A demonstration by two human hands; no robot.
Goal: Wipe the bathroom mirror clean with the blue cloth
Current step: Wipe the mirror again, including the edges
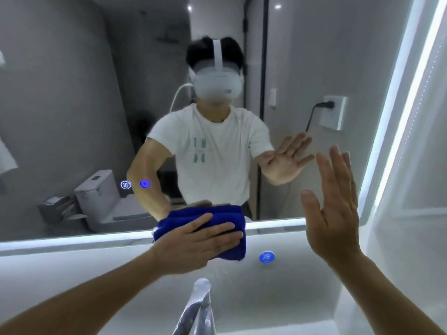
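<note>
The left hand (193, 240), fingers flat, presses the folded blue cloth (217, 211) against the large light-edged glass mirror (72, 93) at 6 o'clock. The right hand (333, 209), splayed and empty, is at 3 o'clock. Best to sweep in overlapping strokes with even pressure.

Chrome faucet (196, 308) near round blue button (266, 257)
</note>
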